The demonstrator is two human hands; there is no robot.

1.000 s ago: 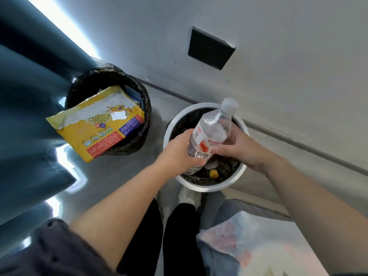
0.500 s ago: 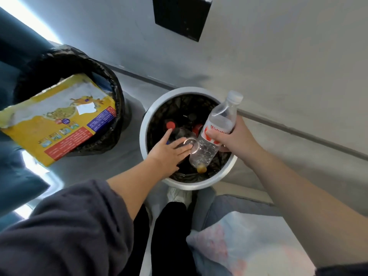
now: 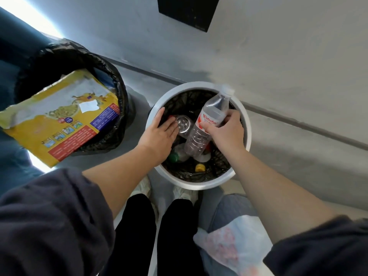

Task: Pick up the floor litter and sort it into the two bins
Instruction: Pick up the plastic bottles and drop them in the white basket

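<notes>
The right hand [image 3: 225, 134] holds a clear water bottle [image 3: 207, 124] by its red and white label, fingers and thumb curled round it. The bottle is tilted, its white cap toward the far rim and its base down inside the white bin [image 3: 199, 184]. The left hand [image 3: 159, 134] lies flat with straight fingers on a crushed clear bottle [image 3: 184, 124] inside the same bin, just left of the held one. A yellow cap [image 3: 200, 167] and a green-capped bottle [image 3: 175, 156] lie nearer in the bin. To the left stands the black bin [image 3: 117, 92], with a large yellow packet [image 3: 59, 124] sticking out of it. A pale plastic bag [image 3: 229, 250] lies near right.
</notes>
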